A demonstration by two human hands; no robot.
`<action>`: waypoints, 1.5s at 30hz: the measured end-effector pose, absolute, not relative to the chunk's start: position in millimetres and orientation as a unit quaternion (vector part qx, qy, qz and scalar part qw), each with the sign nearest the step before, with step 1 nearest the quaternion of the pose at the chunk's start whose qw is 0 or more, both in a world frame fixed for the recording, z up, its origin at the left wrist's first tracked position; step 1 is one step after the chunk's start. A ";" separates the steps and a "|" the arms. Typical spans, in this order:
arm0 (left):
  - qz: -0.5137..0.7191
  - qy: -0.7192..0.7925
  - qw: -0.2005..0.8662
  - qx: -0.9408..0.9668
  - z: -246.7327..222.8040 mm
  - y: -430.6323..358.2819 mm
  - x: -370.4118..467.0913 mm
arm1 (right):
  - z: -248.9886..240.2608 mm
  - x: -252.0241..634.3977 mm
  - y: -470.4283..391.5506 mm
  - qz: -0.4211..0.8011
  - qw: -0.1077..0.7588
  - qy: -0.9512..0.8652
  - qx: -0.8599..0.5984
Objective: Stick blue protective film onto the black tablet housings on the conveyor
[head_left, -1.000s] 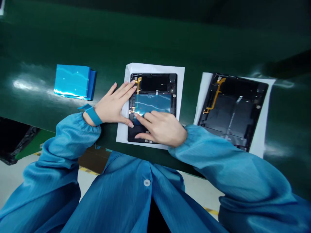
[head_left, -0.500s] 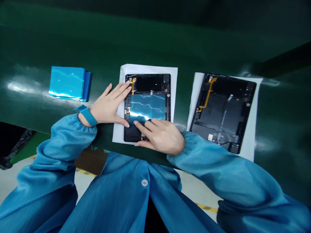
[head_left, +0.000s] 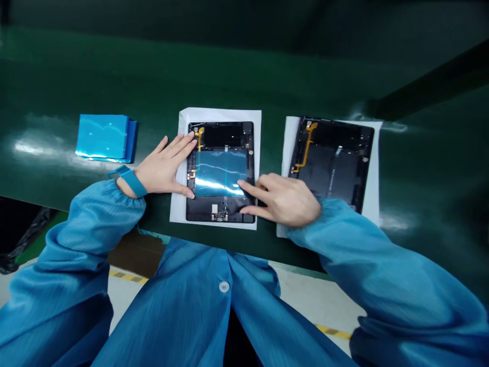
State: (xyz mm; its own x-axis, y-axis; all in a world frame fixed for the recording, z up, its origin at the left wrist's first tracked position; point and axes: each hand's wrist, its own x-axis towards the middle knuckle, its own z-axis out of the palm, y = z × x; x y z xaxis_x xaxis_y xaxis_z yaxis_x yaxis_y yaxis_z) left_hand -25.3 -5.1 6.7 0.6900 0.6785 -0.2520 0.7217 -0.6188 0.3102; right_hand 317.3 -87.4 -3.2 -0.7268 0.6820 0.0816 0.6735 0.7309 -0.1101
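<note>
Under left grip (head_left: 162, 165), spread flat, left edge of tablet (head_left: 200, 208); under forefinger of right grip (head_left: 288, 200), blue film (head_left: 217, 168); without grasping anything.

Blue coat (head_left: 183, 300) — slight sheen, roomy sleeves (head_left: 385, 270)
Gathered cuffs (head_left: 134, 202), one pale round button (head_left: 224, 287) — and a teal band (head_left: 133, 182) around the left wrist.

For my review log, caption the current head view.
Left hand on the edge of an open device, right hand touching its blue film with one fingertip.

Left hand (head_left: 159, 165) lies splayed palm-down, right hand (head_left: 288, 200) extends its index finger (head_left: 252, 189)
</note>
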 end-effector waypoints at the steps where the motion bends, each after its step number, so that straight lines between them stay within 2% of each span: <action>1: -0.063 0.391 0.195 0.898 9.2 -5.7 -25.7 | -3.3 319.9 -94.1 0.039 0.070 -0.934 -0.349; 4: -0.090 0.392 0.187 0.896 22.0 -3.8 -22.0 | -4.0 323.2 -108.5 0.060 0.117 -0.932 -0.336; 6: -0.082 0.403 0.177 0.894 31.4 4.5 -10.1 | -5.6 320.2 -113.4 0.088 0.156 -0.909 -0.377; 11: 0.031 0.503 0.068 0.861 29.8 51.7 46.9 | -16.2 302.1 -108.3 0.168 0.264 -0.774 -0.550; 13: 0.020 0.522 0.043 0.852 20.4 70.8 63.1 | -21.6 294.8 -102.1 0.195 0.281 -0.734 -0.587; 17: -0.016 0.468 0.050 0.882 7.5 87.9 67.4 | -29.6 283.1 -94.9 0.257 0.295 -0.677 -0.623; 21: 0.008 0.442 0.031 0.896 11.0 80.8 58.6 | -30.9 277.7 -95.9 0.257 0.311 -0.646 -0.648; 24: 0.076 0.450 0.004 0.890 27.5 76.1 52.9 | -26.5 278.3 -96.6 0.287 0.334 -0.630 -0.640; 28: 0.207 0.471 -0.038 0.857 64.7 88.5 47.2 | -14.9 280.1 -76.3 0.328 0.320 -0.650 -0.606; 32: 0.333 0.493 -0.090 0.798 87.1 97.5 40.6 | -3.1 286.1 0.4 0.294 0.316 -0.636 -0.640; 34: 0.353 0.495 -0.082 0.790 83.3 88.2 36.2 | 2.7 292.6 57.2 0.276 0.306 -0.616 -0.672; 36: 0.319 0.502 -0.029 0.803 71.3 70.5 33.8 | 8.8 300.4 114.0 0.262 0.290 -0.589 -0.707; 40: 0.157 0.559 0.105 0.807 42.4 27.1 49.8 | 20.3 316.5 183.5 0.255 0.251 -0.542 -0.761; 42: 0.087 0.564 0.142 0.809 31.5 5.5 74.4 | 25.1 326.3 181.4 0.243 0.236 -0.530 -0.777; 45: -0.002 0.562 0.164 0.811 21.6 -25.2 128.2 | 31.7 351.1 128.6 0.213 0.230 -0.537 -0.783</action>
State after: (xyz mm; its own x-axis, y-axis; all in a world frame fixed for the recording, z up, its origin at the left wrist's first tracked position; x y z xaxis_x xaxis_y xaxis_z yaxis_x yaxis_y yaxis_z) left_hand 128.2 -25.2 21.6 0.3688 0.9104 -0.1873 0.9117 -0.3151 0.2636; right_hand 351.1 128.6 31.7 0.3319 0.9393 -0.0871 0.7430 -0.3172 -0.5894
